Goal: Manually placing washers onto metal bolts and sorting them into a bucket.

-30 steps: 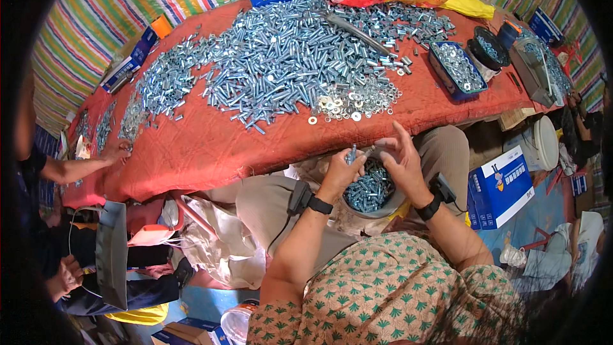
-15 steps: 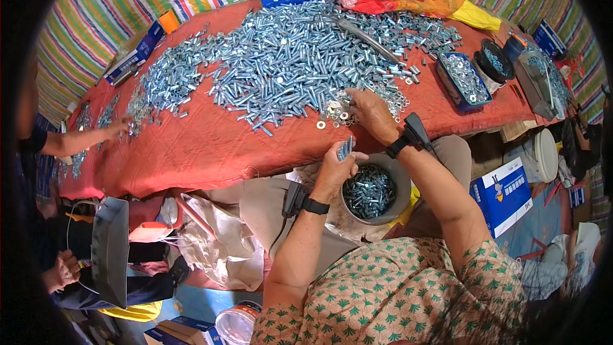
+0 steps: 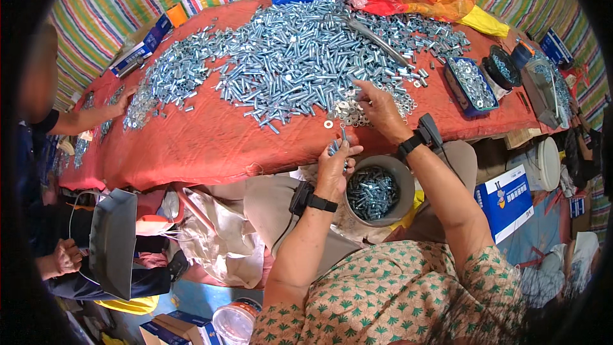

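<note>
My left hand (image 3: 334,167) is closed around a few short metal bolts (image 3: 332,147), above the near edge of the red-covered table. One bolt (image 3: 343,133) stands upright from its fingers, with what looks like a small ring at its top. My right hand (image 3: 378,107) hovers over the loose washers (image 3: 348,112), thumb and index finger apart. Right behind its fingertips begins a large heap of shiny metal sleeves and bolts (image 3: 281,57). Between my knees, below my hands, a round grey bucket (image 3: 403,201) holds many metal bolts (image 3: 372,193).
A blue tray (image 3: 477,113) of washers and a black round dish (image 3: 511,64) stand at the right. A metal bar (image 3: 381,43) lies on the heap. At the left, a co-worker's hand (image 3: 124,100) touches small parts; the other holds a grey pan (image 3: 113,243).
A bolt now points up from my left hand. My right hand stays over the washers, its index finger lifted toward the heap. The co-worker's hand on the table has moved farther back.
</note>
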The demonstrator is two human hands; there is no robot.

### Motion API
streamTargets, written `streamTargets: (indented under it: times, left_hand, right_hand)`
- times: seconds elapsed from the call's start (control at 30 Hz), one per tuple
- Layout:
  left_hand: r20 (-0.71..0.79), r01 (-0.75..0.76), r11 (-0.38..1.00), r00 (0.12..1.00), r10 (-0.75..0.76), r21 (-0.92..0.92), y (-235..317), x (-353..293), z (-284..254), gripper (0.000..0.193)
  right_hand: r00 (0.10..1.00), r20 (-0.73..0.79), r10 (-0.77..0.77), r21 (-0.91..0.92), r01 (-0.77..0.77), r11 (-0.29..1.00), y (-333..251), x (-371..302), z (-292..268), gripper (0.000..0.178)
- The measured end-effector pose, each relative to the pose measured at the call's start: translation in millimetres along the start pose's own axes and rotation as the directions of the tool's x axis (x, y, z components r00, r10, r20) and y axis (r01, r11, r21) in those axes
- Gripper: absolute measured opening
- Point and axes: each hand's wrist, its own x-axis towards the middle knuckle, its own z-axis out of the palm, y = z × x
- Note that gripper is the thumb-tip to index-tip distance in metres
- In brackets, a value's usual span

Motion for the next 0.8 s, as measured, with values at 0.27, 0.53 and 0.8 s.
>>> streamTargets:
  times: [0.27,0.53,0.8]
  left_hand:
    - [-0.008,-0.035,0.996,0.999,0.036,0.085,1.4,-3.3,-3.4,0.021]
    - [0.056,-0.034,0.993,0.998,0.028,0.113,2.3,-3.2,3.4,0.025]
    - [0.082,-0.035,0.984,0.996,0.021,0.176,-2.3,-0.3,0.8,0.027]
  right_hand:
    - [0.996,-0.092,-0.018,-0.242,-0.005,0.97,21.7,11.1,-12.3,0.048]
    - [0.998,-0.042,0.042,-0.267,-0.051,0.962,34.4,13.5,-44.7,0.049]
    - [0.969,0.248,0.008,-0.481,0.116,0.869,22.8,35.3,-3.5,0.045]
